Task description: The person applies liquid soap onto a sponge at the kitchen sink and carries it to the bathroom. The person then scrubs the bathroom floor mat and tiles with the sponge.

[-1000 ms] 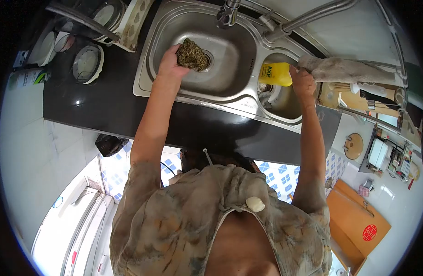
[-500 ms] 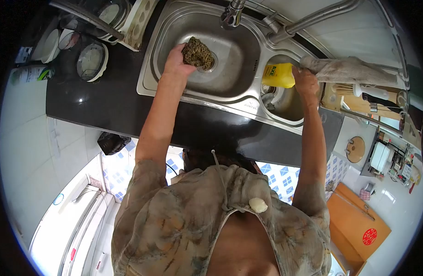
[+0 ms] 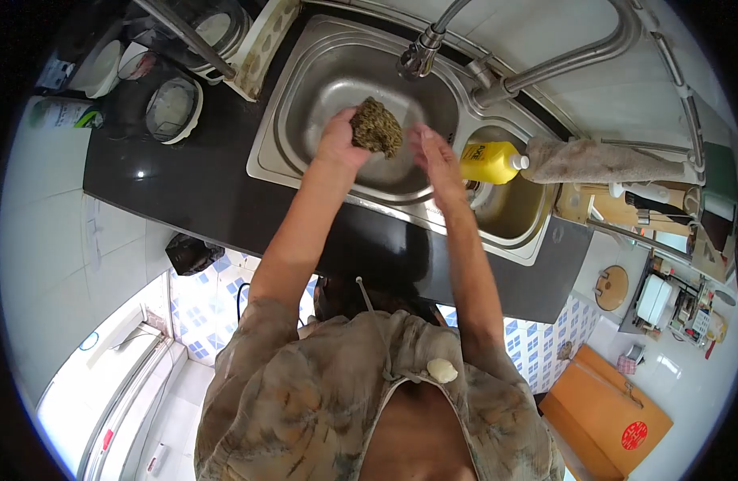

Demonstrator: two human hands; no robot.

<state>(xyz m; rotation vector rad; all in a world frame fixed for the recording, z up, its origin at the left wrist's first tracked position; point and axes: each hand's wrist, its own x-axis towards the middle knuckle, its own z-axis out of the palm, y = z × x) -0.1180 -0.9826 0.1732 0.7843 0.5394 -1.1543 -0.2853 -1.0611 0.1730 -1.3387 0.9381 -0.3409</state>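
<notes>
Over the large basin of the steel sink (image 3: 266,152), my left hand (image 3: 341,143) grips a coarse, brownish fibrous scrubber (image 3: 376,128). My fingers are wrapped round its left side and partly hidden by it. My right hand (image 3: 439,160) hovers close by, above the divider between the basins, its fingers stretched and slightly blurred. Nothing shows in it, and a small gap separates it from the scrubber. A yellow dish soap bottle (image 3: 489,163) with a white cap lies on its side over the small basin (image 3: 509,212), just right of my right hand.
The faucet head (image 3: 417,60) hangs above the large basin's back right. A grey towel (image 3: 601,162) drapes over a rail at the right. Glass containers (image 3: 172,108) stand on the dark counter (image 3: 184,180) at the left. Knives and brushes hang in a rack at the far right.
My right hand has let go of the yellow bottle and moved left toward the scrubber. My left hand has shifted the scrubber right and slightly down. The whole view has turned a little.
</notes>
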